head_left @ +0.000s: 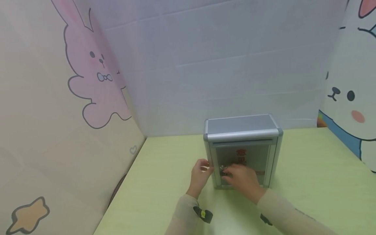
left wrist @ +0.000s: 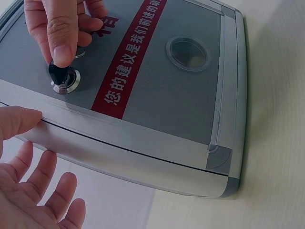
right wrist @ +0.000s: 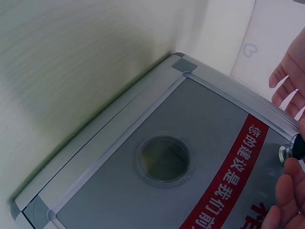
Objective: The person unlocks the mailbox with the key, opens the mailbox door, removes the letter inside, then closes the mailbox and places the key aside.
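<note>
A silver-framed grey suggestion box [head_left: 242,125] stands upright on the table. On its front panel is a round chrome lock [left wrist: 74,82] with a black-headed key [left wrist: 58,74] in it. My right hand [head_left: 243,178] pinches that key between thumb and fingers, as the left wrist view shows. By the box's left side is my left hand [head_left: 198,176], its thumb [left wrist: 21,119] right at the seam of the frame and its other fingers loosely bent. The right wrist view catches the lock [right wrist: 284,153] at its right edge.
A red strip [left wrist: 126,62] with white characters crosses the panel near a round clear window [left wrist: 188,53]. The pale yellow-green table [head_left: 164,156] meets a plain cloth wall [head_left: 223,65] behind, with rabbit-printed cloth [head_left: 85,68] at left and more at right.
</note>
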Motion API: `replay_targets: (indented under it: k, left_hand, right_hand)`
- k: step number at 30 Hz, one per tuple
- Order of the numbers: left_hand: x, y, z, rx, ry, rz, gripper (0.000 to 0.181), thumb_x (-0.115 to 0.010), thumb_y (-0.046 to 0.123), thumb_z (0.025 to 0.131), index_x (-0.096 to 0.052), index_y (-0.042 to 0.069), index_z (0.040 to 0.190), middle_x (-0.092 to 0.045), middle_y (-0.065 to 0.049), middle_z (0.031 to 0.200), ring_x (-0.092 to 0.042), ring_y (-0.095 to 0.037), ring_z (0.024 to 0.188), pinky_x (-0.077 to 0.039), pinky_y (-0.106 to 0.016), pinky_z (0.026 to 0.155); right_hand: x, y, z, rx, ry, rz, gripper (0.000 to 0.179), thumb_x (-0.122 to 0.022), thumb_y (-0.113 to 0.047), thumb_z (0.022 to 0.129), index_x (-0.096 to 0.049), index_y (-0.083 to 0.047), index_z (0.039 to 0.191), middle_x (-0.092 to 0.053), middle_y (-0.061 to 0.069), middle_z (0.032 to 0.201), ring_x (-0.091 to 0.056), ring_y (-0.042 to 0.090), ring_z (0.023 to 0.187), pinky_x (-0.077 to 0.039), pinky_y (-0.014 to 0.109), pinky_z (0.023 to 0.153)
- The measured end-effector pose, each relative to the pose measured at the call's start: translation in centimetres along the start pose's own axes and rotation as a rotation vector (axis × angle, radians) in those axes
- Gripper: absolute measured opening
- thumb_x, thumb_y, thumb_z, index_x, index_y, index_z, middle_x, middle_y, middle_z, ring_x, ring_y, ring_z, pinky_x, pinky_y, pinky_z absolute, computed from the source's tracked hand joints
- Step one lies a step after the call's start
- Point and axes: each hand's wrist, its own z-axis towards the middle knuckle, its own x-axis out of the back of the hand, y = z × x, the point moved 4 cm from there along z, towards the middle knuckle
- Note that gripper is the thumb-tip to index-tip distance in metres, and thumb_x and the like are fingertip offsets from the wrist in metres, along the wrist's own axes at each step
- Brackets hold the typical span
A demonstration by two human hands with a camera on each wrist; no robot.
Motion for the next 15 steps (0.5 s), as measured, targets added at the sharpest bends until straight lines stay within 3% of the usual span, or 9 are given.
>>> replay_targets:
  k: [4, 8, 15]
  left_hand:
    - [-0.09, -0.09, 0.04, 0.021, -0.01, -0.002, 0.022, -0.068, -0.001, 0.078, -0.056, 0.001, 0.096, -0.062, -0.008, 0.094, -0.056, -0.019, 0.084, -0.047, -0.033, 0.076]
    - [-0.13, -0.21, 0.21, 0.003, -0.017, 0.01, 0.022, -0.068, -0.001, 0.078, -0.055, 0.0, 0.096, -0.062, -0.008, 0.093, -0.056, -0.018, 0.083, -0.048, -0.032, 0.076]
    - [-0.23, -0.34, 0.37, -0.024, -0.042, 0.019, 0.022, -0.068, -0.003, 0.079, -0.053, 0.0, 0.096, -0.06, -0.008, 0.094, -0.056, -0.018, 0.083, -0.048, -0.033, 0.076]
  right_hand:
    - [0.0, 0.0, 0.11, 0.001, 0.002, -0.028, 0.018, -0.084, -0.023, 0.069, -0.069, -0.014, 0.076, -0.065, -0.003, 0.069, -0.057, 0.011, 0.055, -0.038, 0.018, 0.043]
    - [-0.2, -0.07, 0.31, 0.003, 0.004, -0.059, 0.019, -0.084, -0.026, 0.068, -0.069, -0.014, 0.072, -0.065, -0.003, 0.065, -0.051, 0.008, 0.049, -0.034, 0.018, 0.04]
    - [-0.57, -0.24, 0.5, 0.042, 0.079, -0.074, 0.021, -0.086, -0.023, 0.064, -0.067, -0.013, 0.065, -0.062, -0.002, 0.058, -0.045, 0.007, 0.045, -0.031, 0.018, 0.038]
